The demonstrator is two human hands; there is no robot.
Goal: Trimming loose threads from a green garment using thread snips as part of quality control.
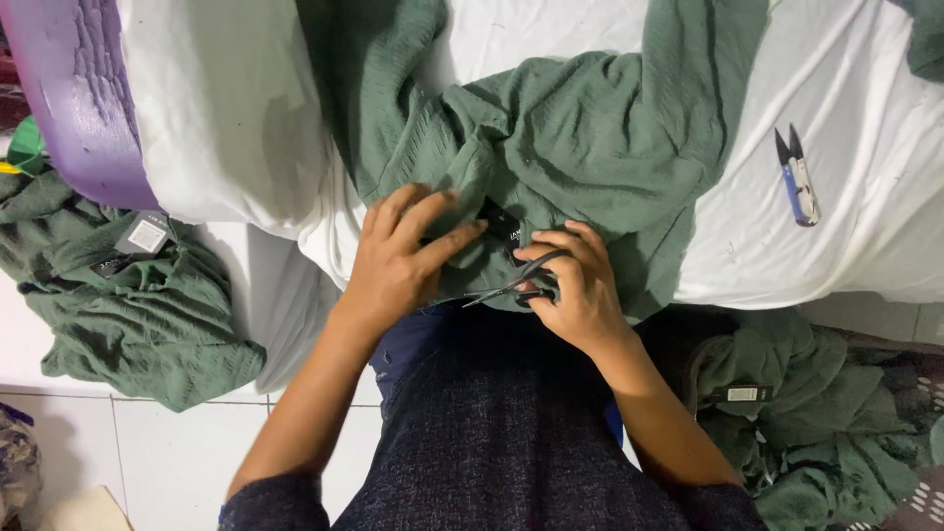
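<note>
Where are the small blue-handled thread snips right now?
In the head view, the thread snips lie on the white cloth, up and to the right of the right hand, just past the green garment's right edge.

A green garment (580, 128) lies bunched across a white-covered tabletop (846, 226). The left hand (398, 261) presses flat on the cloth, fingers spread beside a small black label (500, 222). The right hand (575, 285) grips dark scissors (511, 286), their blades pointing left toward the other hand. Blue-handled thread snips (798, 182) lie well apart on the white cover. More green garments are heaped on the floor at left (128, 305) and right (816, 413).
</note>
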